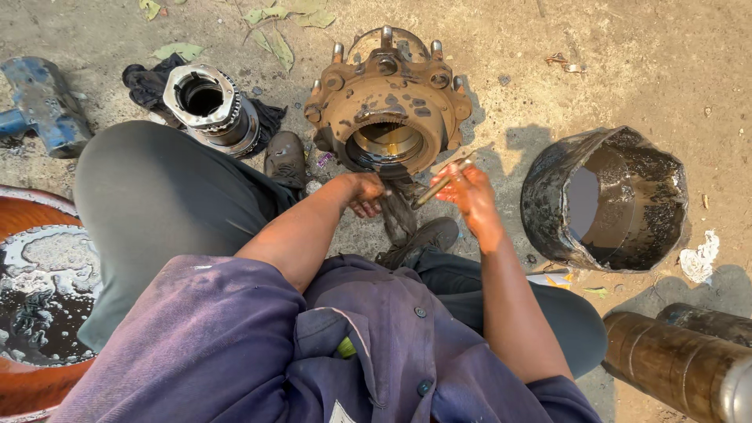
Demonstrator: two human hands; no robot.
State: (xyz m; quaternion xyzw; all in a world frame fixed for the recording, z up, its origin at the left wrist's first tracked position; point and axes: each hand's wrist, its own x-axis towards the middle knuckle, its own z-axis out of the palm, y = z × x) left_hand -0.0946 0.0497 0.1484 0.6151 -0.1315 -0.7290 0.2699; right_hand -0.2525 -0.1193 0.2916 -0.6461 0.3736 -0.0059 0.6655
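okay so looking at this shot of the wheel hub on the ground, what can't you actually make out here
Head view only:
- Left hand: fingers curl over a dark rag; its grip is hidden.
- Tool in the right hand: its near end is covered by the fingers; kind unclear.
- Hub bore: the depth is lost in shadow.
- Orange basin: cut off by the left edge.
- Cut drum: dark liquid hides its bottom.

Hub (388,110) ahead (studded), tub (603,200) rightward, bare ground between

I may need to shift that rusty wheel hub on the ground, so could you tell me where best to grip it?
Probably by the outer flange of the wheel hub, one hand on each side, coming from above. It lies flat with its bore up and studs standing around the rim; the greasy bore offers poor grip, and the right hand holds a tool there.
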